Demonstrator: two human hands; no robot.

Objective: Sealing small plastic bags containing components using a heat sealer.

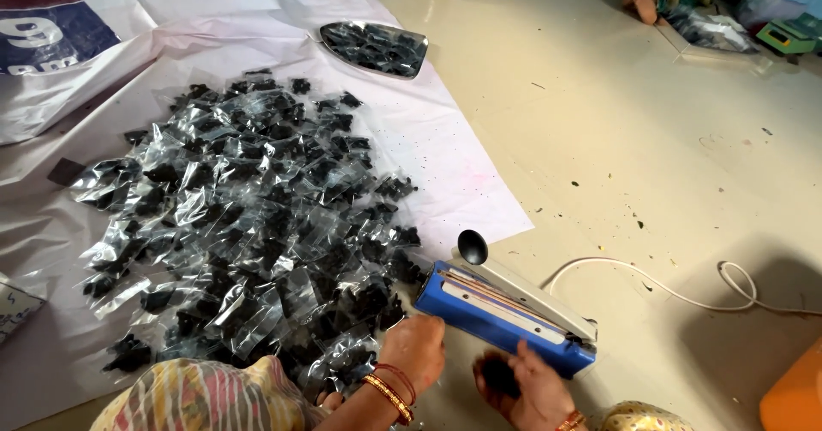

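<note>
Hovering low at the bottom of the frame, the left hand (414, 348) rests knuckles-up at the near end of the blue heat sealer (505, 311), fingers curled under, and I cannot tell whether it grips anything; the right hand (531, 390) cups a small dark packet (499, 373), fingers closed around it, just below the sealer's front edge. Risk here, as I judge it: fingers sit close to the sealing bar, and the white cord (685, 290) trailing right could snag. Filling centre-left, a heap of clear pouches (248, 225) with black contents lies on a pale sheet (462, 166); a steel tray (375, 47) sits upper centre, a white sack with a dark blue and maroon panel (43, 29) upper left.
</note>
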